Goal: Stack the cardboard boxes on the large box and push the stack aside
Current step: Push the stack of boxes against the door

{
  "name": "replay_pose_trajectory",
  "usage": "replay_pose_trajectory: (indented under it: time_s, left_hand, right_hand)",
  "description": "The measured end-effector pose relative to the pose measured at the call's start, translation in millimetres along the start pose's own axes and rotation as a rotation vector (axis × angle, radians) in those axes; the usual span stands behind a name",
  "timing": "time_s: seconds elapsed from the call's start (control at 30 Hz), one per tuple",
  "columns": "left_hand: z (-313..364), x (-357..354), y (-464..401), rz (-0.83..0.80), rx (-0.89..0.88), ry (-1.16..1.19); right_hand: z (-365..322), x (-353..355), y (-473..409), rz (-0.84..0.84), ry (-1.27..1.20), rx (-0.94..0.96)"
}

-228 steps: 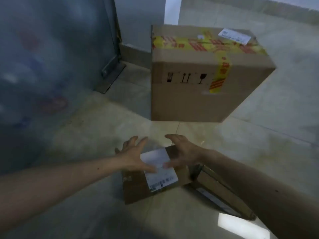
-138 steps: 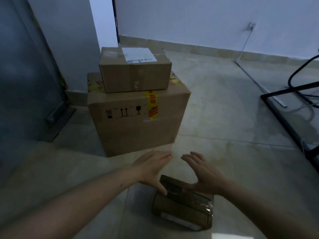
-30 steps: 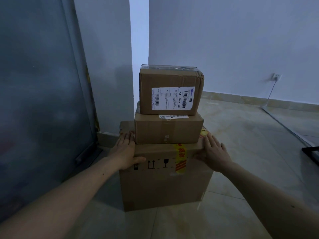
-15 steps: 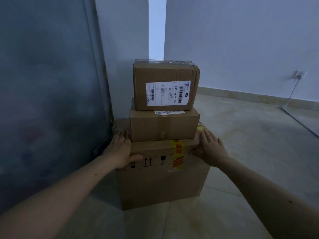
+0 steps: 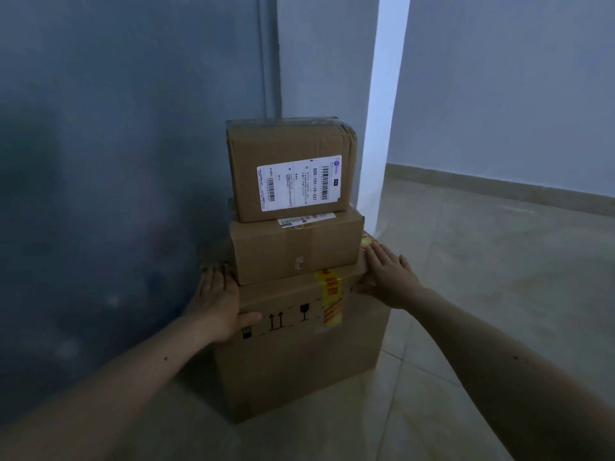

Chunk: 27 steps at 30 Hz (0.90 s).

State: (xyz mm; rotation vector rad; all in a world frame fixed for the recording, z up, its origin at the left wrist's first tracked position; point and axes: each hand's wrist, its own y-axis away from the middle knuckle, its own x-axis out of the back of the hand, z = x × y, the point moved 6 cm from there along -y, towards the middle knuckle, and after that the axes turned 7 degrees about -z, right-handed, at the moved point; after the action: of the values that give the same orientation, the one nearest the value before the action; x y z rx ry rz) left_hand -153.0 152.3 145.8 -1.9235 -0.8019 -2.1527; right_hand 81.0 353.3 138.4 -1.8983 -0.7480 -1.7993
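Three cardboard boxes stand stacked on the floor by a wall corner. The large box (image 5: pixel 299 361) at the bottom carries yellow tape and handling symbols. A medium box (image 5: pixel 296 247) lies on it, and a small box (image 5: pixel 289 168) with a white shipping label stands on top. My left hand (image 5: pixel 219 304) grips the large box's upper left front corner, fingers on the top and thumb on the front. My right hand (image 5: pixel 386 277) presses flat on its upper right edge.
A dark grey-blue panel (image 5: pixel 116 194) fills the left side, close to the stack. A pale wall corner (image 5: pixel 382 111) rises right behind the boxes. Tiled floor (image 5: pixel 499 277) spreads to the right, bounded by a far wall with a skirting board.
The stack has slid toward the dark panel and wall corner under both hands. Earlier, I had set the medium and the small box on the large one.
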Motion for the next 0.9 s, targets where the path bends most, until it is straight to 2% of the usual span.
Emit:
replay_pose_trajectory:
  time_s: [0.1,0.23,0.5,0.6,0.73,0.9]
  left_hand:
    - [-13.0,-0.2,7.2,-0.009,0.05,-0.009]
    - [-18.5,-3.3,13.7,0.009,0.015,-0.003]
    - [-34.7,-5.6,4.5,-0.023,-0.225,-0.029]
    - [-26.4,-4.9,-4.3,-0.034,-0.233,-0.054]
    - [-4.7,-3.0,-15.6,-0.011,-0.149,-0.004]
    - [13.9,1.9,-29.6,0.025,-0.083,0.024]
  right_hand:
    - [-20.1,2.9,-22.1,0.019,0.059,0.095]
    - [-31.9,7.3,-46.2,0.033,0.113,0.167]
    - [-29.0,12.1,-85.5,0.009,0.28,0.177]
    - [-27.2,15.6,-92.9,0.058,0.314,0.147]
    - [-18.9,13.3,-107.5,0.141,0.224,0.045]
    - [-12.8,1.9,-125.1,0.164,0.066,-0.023]
